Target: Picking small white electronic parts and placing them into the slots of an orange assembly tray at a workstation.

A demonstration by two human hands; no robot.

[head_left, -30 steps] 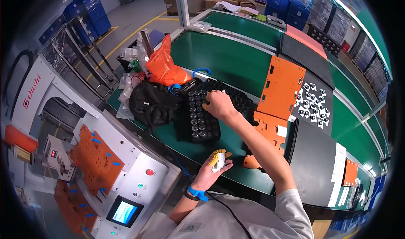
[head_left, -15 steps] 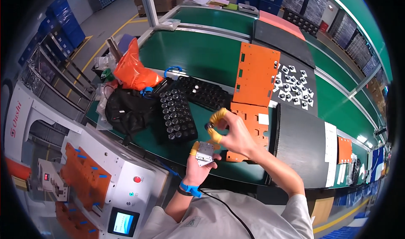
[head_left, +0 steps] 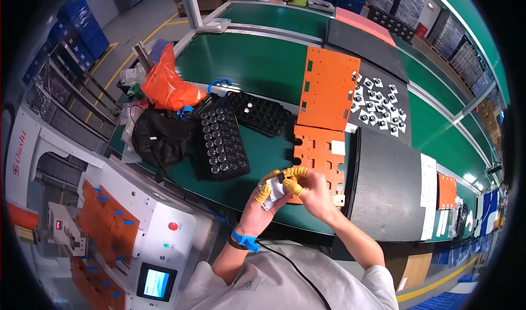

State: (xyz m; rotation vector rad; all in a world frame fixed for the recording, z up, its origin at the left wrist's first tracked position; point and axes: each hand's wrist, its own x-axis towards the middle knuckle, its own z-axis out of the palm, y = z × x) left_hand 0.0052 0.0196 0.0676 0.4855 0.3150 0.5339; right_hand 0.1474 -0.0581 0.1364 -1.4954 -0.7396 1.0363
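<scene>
My left hand (head_left: 254, 217), with yellow finger cots and a blue wrist strap, grips several small pale square plates (head_left: 272, 197). Yellow-covered fingertips of my right hand (head_left: 316, 198) pinch a small black round part (head_left: 281, 177) at the top edge of these plates. Whether the part is seated on a plate is hidden by the fingers. Just beyond the hands lies an orange fixture plate (head_left: 320, 150) with cut-outs. To the left stands a black tray (head_left: 230, 171) holding rows of clear round pieces.
A second black tray (head_left: 263, 119) lies behind the first. An orange panel (head_left: 330, 91) stands behind the fixture. Right of it, white squares with black parts (head_left: 378, 96) cover a dark mat. A black bag (head_left: 159, 137) and orange plastic bag (head_left: 172, 88) sit left. A machine (head_left: 181, 206) borders the bench.
My right hand has come down and inward with the black part, from above the plates to their edge. My left hand has lifted slightly and moved right to meet it.
</scene>
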